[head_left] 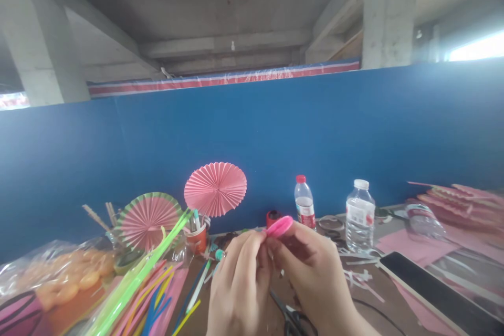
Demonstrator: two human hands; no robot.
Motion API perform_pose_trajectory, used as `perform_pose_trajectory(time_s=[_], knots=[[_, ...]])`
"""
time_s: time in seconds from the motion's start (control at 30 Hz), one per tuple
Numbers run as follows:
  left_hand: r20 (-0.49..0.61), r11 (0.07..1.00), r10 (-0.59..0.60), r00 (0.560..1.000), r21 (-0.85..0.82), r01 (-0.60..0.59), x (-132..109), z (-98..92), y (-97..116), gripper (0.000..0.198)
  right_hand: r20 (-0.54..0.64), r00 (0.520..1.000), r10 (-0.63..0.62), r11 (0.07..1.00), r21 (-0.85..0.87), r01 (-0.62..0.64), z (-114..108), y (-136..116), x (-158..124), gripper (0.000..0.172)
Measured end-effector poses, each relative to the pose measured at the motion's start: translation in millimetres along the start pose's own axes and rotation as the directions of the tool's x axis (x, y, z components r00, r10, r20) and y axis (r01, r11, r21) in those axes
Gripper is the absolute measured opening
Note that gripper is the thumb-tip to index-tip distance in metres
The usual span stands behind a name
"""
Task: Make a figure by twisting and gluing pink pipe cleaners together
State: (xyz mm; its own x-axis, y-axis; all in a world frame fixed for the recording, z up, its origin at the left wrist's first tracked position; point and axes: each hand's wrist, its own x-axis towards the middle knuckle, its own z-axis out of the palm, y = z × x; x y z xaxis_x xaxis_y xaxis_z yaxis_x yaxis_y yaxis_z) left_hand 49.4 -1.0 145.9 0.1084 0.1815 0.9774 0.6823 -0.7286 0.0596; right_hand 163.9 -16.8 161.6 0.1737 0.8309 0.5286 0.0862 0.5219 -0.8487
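My left hand (238,281) and my right hand (317,275) meet in front of me, fingertips together. Between them is a bright pink pipe cleaner (280,226), bent into a narrow loop that sticks up over the right fingers. The right thumb and forefinger pinch it, and the left fingertips close at its lower end, partly hidden behind the knuckles. Black-handled scissors (293,317) lie on the table below the hands. Left of my left hand are a whitish-green pen (198,286) and several coloured pipe cleaners (157,299).
Pink folded-paper rosettes (216,189) stand by an orange cup (197,240). Long green strips (137,278) slant across the left. Behind are a red-capped bottle (305,205) and a white-capped bottle (360,218). A phone (437,291), pink paper (413,245) and paper scraps (362,279) lie right.
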Motion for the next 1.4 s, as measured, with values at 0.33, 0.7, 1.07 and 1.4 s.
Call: perform_pose_trajectory(time_s=[0.33, 0.7, 1.07, 1.4], knots=[[-0.139, 0.997, 0.079, 0.987, 0.001, -0.079, 6.0, -1.4, 3.2, 0.02, 0.04, 0.993, 0.114, 0.963, 0.243, -0.121, 1.3, -0.5, 5.1, 0.008], [-0.192, 0.998, 0.06, 0.98, 0.024, -0.057, 6.8, -1.4, 4.2, 0.018, 0.037, 0.981, 0.188, 0.898, 0.399, -0.187, 2.3, -3.1, 3.6, 0.018], [-0.158, 0.992, 0.041, 0.987, -0.11, -0.059, 3.0, -2.0, -1.5, 0.023, 0.075, 0.987, 0.139, 0.906, 0.392, -0.158, 4.9, -2.3, 1.4, 0.012], [-0.043, 0.994, -0.04, 0.998, -0.101, 0.036, 5.1, -1.7, 0.2, 0.02, -0.046, 0.999, 0.017, 0.985, 0.171, -0.009, 5.6, 3.5, -1.1, 0.007]])
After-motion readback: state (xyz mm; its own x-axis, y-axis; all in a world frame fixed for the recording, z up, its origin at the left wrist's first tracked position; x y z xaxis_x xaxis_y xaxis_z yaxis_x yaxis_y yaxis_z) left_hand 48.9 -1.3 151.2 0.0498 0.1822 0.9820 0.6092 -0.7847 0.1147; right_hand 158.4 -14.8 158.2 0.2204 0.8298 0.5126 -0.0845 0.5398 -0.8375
